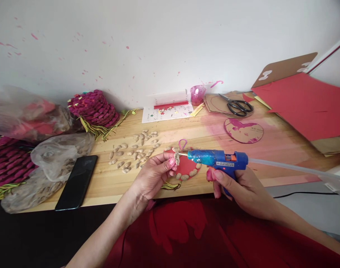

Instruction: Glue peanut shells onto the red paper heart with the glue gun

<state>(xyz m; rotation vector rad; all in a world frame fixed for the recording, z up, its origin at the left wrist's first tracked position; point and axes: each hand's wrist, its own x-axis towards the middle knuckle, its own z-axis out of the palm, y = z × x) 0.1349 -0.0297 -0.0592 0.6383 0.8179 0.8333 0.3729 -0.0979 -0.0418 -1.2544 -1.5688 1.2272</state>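
My left hand pinches a peanut between thumb and fingers. In my right hand is a blue hot glue gun, its nozzle pointing left with the tip at the peanut. A clear glue stick juts from the gun's back end. Beneath the peanut and nozzle lies a red piece with peanuts around its edge and a pink loop at its top; my hands and the gun cover part of it. Loose peanuts are scattered left of it on the wooden table.
A black phone and plastic bags lie at the left, near purple bundles. Scissors, a cardboard heart, a pink cup and white paper lie along the back. Red sheets stand at the right.
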